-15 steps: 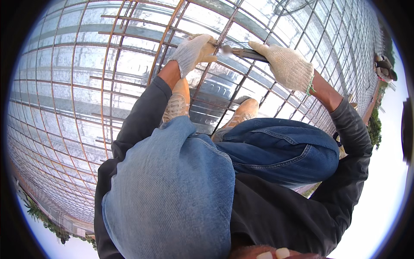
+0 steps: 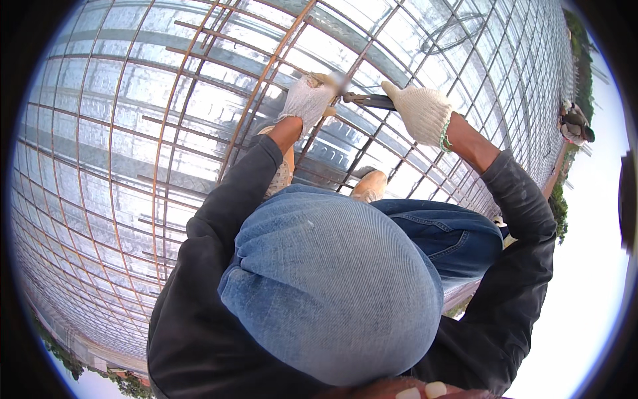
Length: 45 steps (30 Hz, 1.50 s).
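A pair of pincers (image 2: 373,100) with dark handles is gripped in my gloved right hand (image 2: 420,114), the jaws pointing left at a crossing of the rebar mesh (image 2: 292,30). My left hand (image 2: 308,98), in a pale knitted glove, is at the same crossing with its fingers curled in. What those fingers hold is hidden, and a blurred patch covers the spot by the jaws. A thin dark wire runs just above the pincers toward my right thumb.
Ribbed metal decking (image 2: 219,90) lies under the bars. My tan shoes (image 2: 370,187) stand among the mesh. A loose loop of wire (image 2: 448,41) lies farther off on the mesh. At the far right edge another person (image 2: 577,125) is bent down near trees.
My view has shifted, and my knee now sits more central. Both hands remain at the same crossing, the right still gripping the pincers; their jaws have tilted slightly.
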Each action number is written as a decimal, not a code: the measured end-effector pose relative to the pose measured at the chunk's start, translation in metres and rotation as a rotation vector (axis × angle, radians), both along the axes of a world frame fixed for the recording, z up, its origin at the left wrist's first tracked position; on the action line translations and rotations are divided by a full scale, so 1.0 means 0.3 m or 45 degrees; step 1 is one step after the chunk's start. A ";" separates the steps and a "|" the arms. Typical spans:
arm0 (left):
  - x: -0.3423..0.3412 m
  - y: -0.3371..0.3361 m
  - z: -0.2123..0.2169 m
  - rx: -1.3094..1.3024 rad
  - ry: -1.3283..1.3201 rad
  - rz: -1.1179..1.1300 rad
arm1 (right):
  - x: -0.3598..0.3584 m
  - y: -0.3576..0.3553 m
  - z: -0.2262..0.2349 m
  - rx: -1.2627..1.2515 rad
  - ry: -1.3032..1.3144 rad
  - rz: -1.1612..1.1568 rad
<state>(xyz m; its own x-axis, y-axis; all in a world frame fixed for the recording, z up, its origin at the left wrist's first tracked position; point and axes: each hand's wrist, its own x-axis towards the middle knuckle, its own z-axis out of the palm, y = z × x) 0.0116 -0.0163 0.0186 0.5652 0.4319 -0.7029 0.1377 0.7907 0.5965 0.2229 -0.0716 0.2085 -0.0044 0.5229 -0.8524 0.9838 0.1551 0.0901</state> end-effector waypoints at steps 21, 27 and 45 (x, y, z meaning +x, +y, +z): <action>-0.002 0.004 0.042 0.048 -0.019 -0.057 | -0.138 0.333 0.014 -0.355 0.055 0.374; -0.009 0.003 0.036 0.064 -0.024 -0.042 | -0.175 0.338 0.055 -0.535 -0.061 -0.107; -0.016 -0.019 -0.024 0.254 -0.012 -0.100 | -0.087 0.055 0.080 -0.172 0.194 -0.595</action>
